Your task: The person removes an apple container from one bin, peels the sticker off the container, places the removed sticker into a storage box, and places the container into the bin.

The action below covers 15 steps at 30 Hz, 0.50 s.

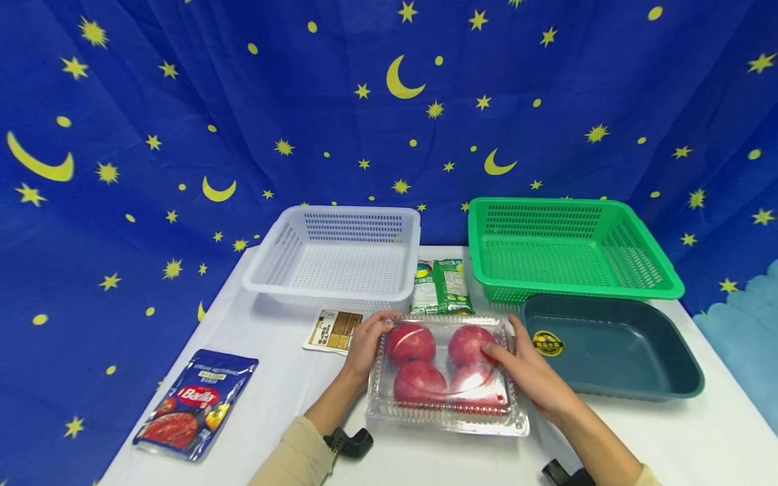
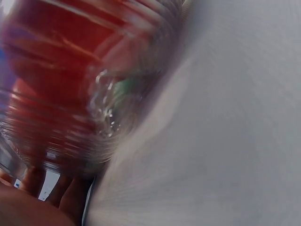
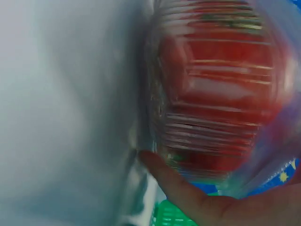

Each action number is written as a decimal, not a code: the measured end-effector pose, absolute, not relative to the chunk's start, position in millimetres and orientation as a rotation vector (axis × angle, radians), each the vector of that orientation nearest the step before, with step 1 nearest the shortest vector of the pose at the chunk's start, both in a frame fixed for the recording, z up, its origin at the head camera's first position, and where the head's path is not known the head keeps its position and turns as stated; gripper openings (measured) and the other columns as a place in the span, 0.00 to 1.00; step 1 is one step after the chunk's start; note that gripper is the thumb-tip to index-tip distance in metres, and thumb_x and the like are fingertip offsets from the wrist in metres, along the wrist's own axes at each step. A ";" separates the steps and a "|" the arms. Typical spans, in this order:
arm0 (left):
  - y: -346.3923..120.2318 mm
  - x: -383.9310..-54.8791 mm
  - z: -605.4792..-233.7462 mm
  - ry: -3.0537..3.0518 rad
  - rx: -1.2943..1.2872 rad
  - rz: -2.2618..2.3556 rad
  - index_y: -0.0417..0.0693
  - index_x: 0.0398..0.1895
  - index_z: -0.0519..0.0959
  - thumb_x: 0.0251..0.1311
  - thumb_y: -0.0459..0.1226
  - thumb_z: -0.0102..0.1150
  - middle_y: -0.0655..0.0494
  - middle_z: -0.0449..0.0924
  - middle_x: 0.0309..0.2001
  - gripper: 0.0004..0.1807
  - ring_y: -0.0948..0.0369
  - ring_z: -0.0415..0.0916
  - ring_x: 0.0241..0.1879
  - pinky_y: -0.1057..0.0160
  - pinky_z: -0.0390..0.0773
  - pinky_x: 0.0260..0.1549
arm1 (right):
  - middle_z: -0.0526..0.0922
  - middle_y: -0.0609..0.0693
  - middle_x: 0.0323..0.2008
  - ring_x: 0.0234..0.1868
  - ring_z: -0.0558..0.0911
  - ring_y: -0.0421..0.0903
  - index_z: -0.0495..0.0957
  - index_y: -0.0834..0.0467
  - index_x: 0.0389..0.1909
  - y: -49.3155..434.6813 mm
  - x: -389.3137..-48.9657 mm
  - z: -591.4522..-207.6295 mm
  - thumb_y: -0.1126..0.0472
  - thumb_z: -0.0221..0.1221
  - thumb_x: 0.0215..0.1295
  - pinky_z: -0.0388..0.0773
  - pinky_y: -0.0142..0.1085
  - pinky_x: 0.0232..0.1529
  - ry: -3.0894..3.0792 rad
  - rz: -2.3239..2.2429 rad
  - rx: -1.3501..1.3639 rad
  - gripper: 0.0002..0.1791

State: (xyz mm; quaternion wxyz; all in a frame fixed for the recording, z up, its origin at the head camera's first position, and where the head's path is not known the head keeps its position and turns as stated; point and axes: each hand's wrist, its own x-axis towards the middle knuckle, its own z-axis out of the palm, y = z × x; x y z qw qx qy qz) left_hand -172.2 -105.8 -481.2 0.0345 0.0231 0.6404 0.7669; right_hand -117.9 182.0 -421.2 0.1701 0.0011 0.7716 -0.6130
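Note:
Both hands grip a clear plastic clamshell box [image 1: 446,422] of several red, round, apple-like fruits [image 1: 411,344]. My left hand [image 1: 367,347] holds the box by its left side, fingertips at the far left corner. On the right side, my right hand [image 1: 535,374] has its thumb over the lid and its fingers along the edge. Ribbed plastic walls and red fruit fill much of the left wrist view, blurred, with fingers below the box. In the right wrist view, a finger [image 3: 174,183] lies along the lower end of the box.
Behind stand a white basket [image 1: 255,280] and a green basket [image 1: 662,287]. A dark teal tub [image 1: 620,351] sits at right. A green snack packet [image 1: 442,287] lies between the baskets. Left of the box are a small brown-and-white packet [image 1: 331,331] and a blue Barilla sauce pouch [image 1: 197,405].

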 end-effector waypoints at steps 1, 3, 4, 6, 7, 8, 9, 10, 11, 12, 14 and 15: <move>-105.6 -172.7 -481.3 1.965 0.078 2.359 0.37 0.50 0.79 0.62 0.35 0.50 0.47 0.80 0.47 0.17 0.56 0.75 0.47 0.60 0.76 0.47 | 0.26 0.66 0.73 0.72 0.33 0.63 0.22 0.57 0.74 183.0 -115.0 -421.0 0.45 0.55 0.68 0.38 0.57 0.68 2.186 -1.739 0.014 0.55; -105.0 -173.2 -480.2 1.978 0.100 2.357 0.36 0.50 0.79 0.61 0.36 0.50 0.47 0.80 0.46 0.17 0.55 0.76 0.47 0.60 0.77 0.46 | 0.29 0.69 0.72 0.72 0.35 0.65 0.24 0.58 0.74 185.3 -109.1 -421.0 0.46 0.55 0.68 0.42 0.58 0.67 2.160 -1.750 0.018 0.54; -104.7 -173.6 -479.6 1.992 0.112 2.351 0.36 0.50 0.79 0.61 0.36 0.50 0.47 0.80 0.46 0.17 0.56 0.76 0.47 0.61 0.76 0.47 | 0.30 0.70 0.72 0.72 0.36 0.66 0.25 0.58 0.74 186.5 -106.1 -421.1 0.46 0.55 0.68 0.44 0.59 0.66 2.147 -1.757 0.017 0.53; -104.7 -174.0 -478.5 2.025 0.125 2.339 0.36 0.49 0.79 0.61 0.36 0.50 0.47 0.81 0.46 0.17 0.56 0.76 0.47 0.62 0.76 0.46 | 0.34 0.71 0.72 0.71 0.39 0.66 0.27 0.57 0.75 188.4 -100.5 -421.8 0.46 0.55 0.68 0.48 0.62 0.65 2.113 -1.767 0.024 0.52; -104.9 -173.6 -477.8 2.047 0.124 2.331 0.37 0.49 0.80 0.61 0.35 0.50 0.47 0.81 0.46 0.17 0.57 0.75 0.47 0.62 0.76 0.46 | 0.36 0.72 0.72 0.71 0.41 0.67 0.28 0.55 0.75 189.1 -98.1 -422.5 0.46 0.55 0.68 0.49 0.63 0.64 2.090 -1.773 0.023 0.52; -105.3 -173.1 -477.4 2.059 0.120 2.328 0.36 0.49 0.80 0.61 0.35 0.50 0.48 0.81 0.46 0.17 0.57 0.75 0.47 0.63 0.75 0.46 | 0.37 0.72 0.71 0.71 0.41 0.67 0.28 0.53 0.75 189.7 -95.8 -423.3 0.46 0.55 0.68 0.50 0.65 0.62 2.057 -1.780 0.025 0.51; -105.8 -172.4 -477.0 2.064 0.113 2.327 0.36 0.49 0.80 0.61 0.35 0.50 0.48 0.81 0.46 0.17 0.57 0.75 0.47 0.63 0.75 0.46 | 0.37 0.72 0.72 0.71 0.41 0.67 0.28 0.49 0.76 190.0 -93.9 -424.2 0.46 0.55 0.68 0.49 0.67 0.62 2.027 -1.790 0.034 0.50; -106.3 -171.9 -477.2 2.068 0.107 2.325 0.37 0.49 0.80 0.61 0.35 0.51 0.49 0.81 0.46 0.17 0.57 0.75 0.47 0.62 0.75 0.47 | 0.36 0.71 0.72 0.71 0.41 0.67 0.28 0.46 0.76 190.2 -92.2 -425.0 0.46 0.54 0.69 0.49 0.68 0.61 1.997 -1.800 0.040 0.50; -106.9 -171.4 -477.5 2.067 0.105 2.326 0.36 0.49 0.80 0.61 0.35 0.51 0.49 0.82 0.45 0.17 0.57 0.76 0.47 0.62 0.75 0.47 | 0.37 0.70 0.72 0.71 0.41 0.67 0.28 0.43 0.76 190.3 -90.6 -425.9 0.47 0.54 0.69 0.48 0.70 0.60 1.973 -1.811 0.049 0.49; -107.3 -171.0 -477.8 2.070 0.102 2.325 0.37 0.49 0.80 0.61 0.35 0.51 0.49 0.82 0.45 0.16 0.57 0.76 0.47 0.62 0.75 0.47 | 0.38 0.70 0.72 0.71 0.42 0.67 0.28 0.40 0.75 190.3 -89.4 -426.9 0.47 0.54 0.69 0.48 0.70 0.59 1.948 -1.824 0.056 0.48; -108.1 -170.7 -479.1 2.056 0.100 2.335 0.36 0.49 0.80 0.62 0.36 0.51 0.49 0.82 0.45 0.17 0.56 0.77 0.46 0.62 0.76 0.46 | 0.38 0.70 0.72 0.71 0.42 0.67 0.29 0.36 0.75 189.8 -87.7 -428.8 0.48 0.54 0.70 0.46 0.71 0.59 1.912 -1.854 0.065 0.47; -108.2 -170.9 -479.6 2.057 0.102 2.338 0.36 0.48 0.80 0.62 0.36 0.51 0.49 0.82 0.44 0.17 0.56 0.77 0.46 0.62 0.76 0.46 | 0.38 0.70 0.72 0.71 0.43 0.67 0.30 0.35 0.75 189.5 -87.3 -430.0 0.48 0.54 0.69 0.47 0.70 0.59 1.901 -1.875 0.070 0.46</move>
